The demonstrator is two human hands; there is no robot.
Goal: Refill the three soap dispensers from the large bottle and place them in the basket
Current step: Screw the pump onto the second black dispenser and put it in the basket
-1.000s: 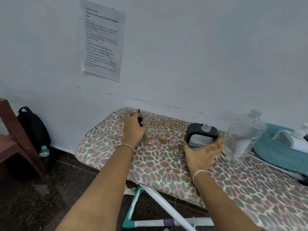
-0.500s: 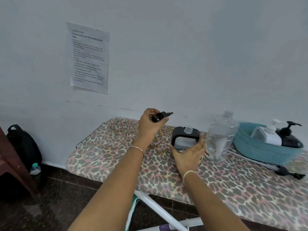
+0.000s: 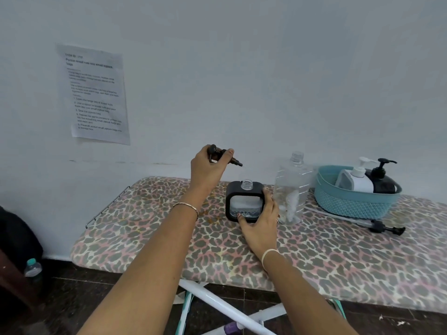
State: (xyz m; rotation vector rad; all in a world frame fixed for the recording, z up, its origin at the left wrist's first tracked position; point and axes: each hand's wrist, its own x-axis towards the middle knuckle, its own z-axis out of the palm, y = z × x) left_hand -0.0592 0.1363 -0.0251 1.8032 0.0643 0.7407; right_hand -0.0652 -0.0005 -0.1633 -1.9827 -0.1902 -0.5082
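The square black plastic soap dispenser [image 3: 244, 201], neck open, stands near the far edge of the leopard-print ironing board [image 3: 169, 238] in the curled grip of the right hand [image 3: 261, 221], while the left hand [image 3: 208, 168] pinches the black pump head [image 3: 226, 157] in its grip, raised up and to the left; recapping likely needs the pump lowered straight into the neck and twisted

Just one view here: a wide-angle cam worn on the person's head. It faces forward and a bit down, towards the white wall [image 3: 254, 68]. The leopard-print ironing board [image 3: 145, 238] runs across the lower half, with its left end in frame and its right side cut off by the picture edge. It sits close in: the left hand [image 3: 208, 166] and right hand [image 3: 262, 224] come up from the bottom edge and reach the board's far side. Dark floor [image 3: 72, 305] fills the bottom left.
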